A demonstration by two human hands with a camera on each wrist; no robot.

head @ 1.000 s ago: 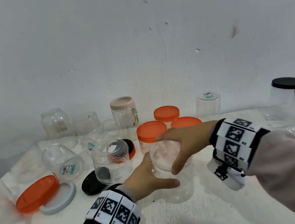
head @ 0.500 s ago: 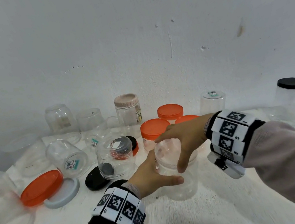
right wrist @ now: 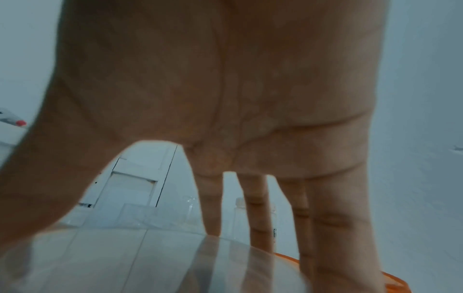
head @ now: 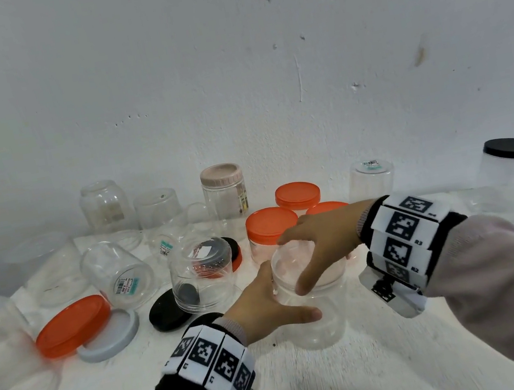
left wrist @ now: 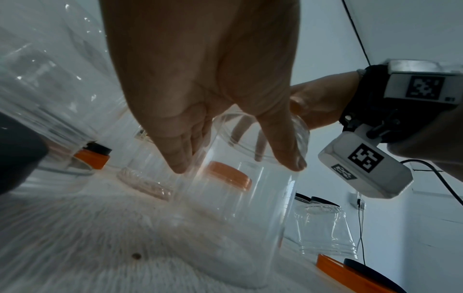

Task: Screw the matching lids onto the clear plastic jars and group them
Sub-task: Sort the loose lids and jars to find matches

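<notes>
The white counter (head: 367, 378) carries a crowd of clear jars and loose lids along the wall. At its centre stands the clear jar (head: 319, 321), upright, with both hands on it. The right hand (head: 321, 245) reaches in from three o'clock and arches over the top, fingers and thumb curled round the clear lid (head: 294, 258) sitting on the jar's mouth. The left hand (head: 262, 310) comes from seven o'clock and clasps the jar's body below the neck, thumb across the near side. Orange-lidded jars (head: 272, 230) stand just behind at twelve o'clock; a loose orange lid (head: 72, 325) lies at nine o'clock.
</notes>
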